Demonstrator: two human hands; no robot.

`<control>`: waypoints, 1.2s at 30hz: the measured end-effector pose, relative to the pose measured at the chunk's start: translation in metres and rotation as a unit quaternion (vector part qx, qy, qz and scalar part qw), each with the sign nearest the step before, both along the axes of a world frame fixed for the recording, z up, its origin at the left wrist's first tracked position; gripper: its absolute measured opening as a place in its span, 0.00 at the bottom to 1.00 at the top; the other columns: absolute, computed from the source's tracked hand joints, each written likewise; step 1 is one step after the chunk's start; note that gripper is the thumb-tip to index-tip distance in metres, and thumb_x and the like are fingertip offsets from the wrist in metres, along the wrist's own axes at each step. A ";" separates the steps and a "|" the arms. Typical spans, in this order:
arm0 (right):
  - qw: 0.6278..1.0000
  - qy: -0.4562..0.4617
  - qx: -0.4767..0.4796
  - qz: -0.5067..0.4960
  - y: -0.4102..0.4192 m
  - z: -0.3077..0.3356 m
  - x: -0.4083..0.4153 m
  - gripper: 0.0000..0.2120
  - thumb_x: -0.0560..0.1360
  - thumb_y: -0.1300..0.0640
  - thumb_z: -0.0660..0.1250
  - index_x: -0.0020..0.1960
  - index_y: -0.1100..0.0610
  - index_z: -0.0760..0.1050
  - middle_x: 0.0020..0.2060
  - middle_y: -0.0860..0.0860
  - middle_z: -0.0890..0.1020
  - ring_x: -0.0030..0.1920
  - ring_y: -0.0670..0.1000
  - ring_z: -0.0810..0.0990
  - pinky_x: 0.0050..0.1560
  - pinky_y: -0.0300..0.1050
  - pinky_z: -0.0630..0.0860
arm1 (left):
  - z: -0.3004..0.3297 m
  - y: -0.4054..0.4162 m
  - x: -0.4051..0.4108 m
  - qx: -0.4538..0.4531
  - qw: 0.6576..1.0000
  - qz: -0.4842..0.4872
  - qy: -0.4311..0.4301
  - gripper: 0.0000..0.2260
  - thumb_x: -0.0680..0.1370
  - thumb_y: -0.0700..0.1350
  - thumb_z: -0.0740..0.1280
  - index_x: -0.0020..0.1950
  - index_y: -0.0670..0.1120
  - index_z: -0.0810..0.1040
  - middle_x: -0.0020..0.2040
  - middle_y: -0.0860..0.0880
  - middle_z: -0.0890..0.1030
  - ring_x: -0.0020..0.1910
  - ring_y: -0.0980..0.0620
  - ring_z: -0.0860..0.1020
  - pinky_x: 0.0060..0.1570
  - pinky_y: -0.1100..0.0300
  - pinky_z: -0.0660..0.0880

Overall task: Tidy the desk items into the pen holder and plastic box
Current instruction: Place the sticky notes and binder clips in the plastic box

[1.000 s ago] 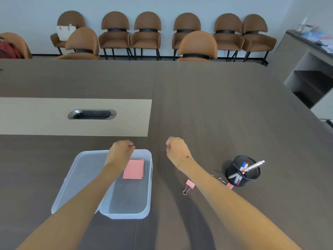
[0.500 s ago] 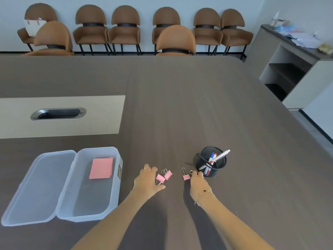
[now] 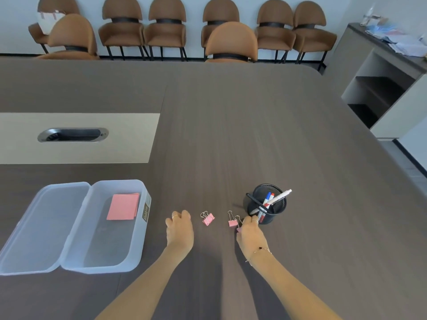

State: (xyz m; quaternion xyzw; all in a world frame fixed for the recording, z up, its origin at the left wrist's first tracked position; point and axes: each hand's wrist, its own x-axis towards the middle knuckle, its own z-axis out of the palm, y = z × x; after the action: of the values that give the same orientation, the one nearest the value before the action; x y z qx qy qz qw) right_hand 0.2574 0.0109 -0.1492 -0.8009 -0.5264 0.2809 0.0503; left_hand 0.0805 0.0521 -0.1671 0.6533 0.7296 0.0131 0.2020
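Note:
A clear plastic box stands open at the left, its lid folded flat beside it and pink sticky notes inside. To the right, a black mesh pen holder holds several pens. Between them on the table lie a pink binder clip and another pink clip. My left hand rests just left of the first clip, fingers curled in, apparently around a clip hidden in them. My right hand sits beside the pen holder's base, fingertips pinched on a third pink clip.
The dark wooden table has a beige inset panel with a cable grommet at the left. Brown chairs line the far edge and wall. A grey sideboard with papers stands at the right.
Both hands came down from near the box to the clips. Since half a second ago the left hand has curled and shifted left, and the clip by its fingers is out of sight.

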 end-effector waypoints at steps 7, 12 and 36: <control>0.999 0.015 -0.029 -0.041 0.002 0.003 -0.012 0.17 0.74 0.64 0.63 0.61 0.64 0.67 0.67 0.62 0.65 0.53 0.62 0.81 0.49 0.49 0.78 | 0.007 0.005 0.017 -0.027 0.991 0.023 -0.126 0.18 0.79 0.57 0.56 0.56 0.43 0.70 0.52 0.43 0.80 0.55 0.41 0.75 0.52 0.51 0.74; 0.998 0.033 -0.002 -0.057 0.005 0.001 -0.014 0.11 0.76 0.62 0.62 0.58 0.62 0.66 0.58 0.60 0.74 0.46 0.58 0.81 0.44 0.46 0.78 | 0.000 0.008 0.027 -0.071 0.986 -0.048 -0.146 0.17 0.74 0.58 0.64 0.58 0.51 0.70 0.53 0.47 0.77 0.49 0.46 0.78 0.45 0.55 0.73; 0.969 0.202 0.095 0.106 0.063 0.076 -0.140 0.05 0.77 0.60 0.58 0.46 0.58 0.61 0.45 0.53 0.67 0.30 0.46 0.65 0.29 0.37 0.63 | 0.119 0.046 -0.184 -0.120 0.967 0.063 -0.215 0.10 0.77 0.49 0.65 0.40 0.46 0.71 0.40 0.49 0.82 0.36 0.51 0.76 0.35 0.62 0.70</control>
State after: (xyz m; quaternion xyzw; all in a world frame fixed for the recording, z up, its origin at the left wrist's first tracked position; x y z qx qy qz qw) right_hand 0.1175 0.0735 -0.0731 -0.6584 -0.6119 0.3892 0.2014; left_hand -0.1038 0.0982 -0.0479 0.5584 0.7050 0.0787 0.4300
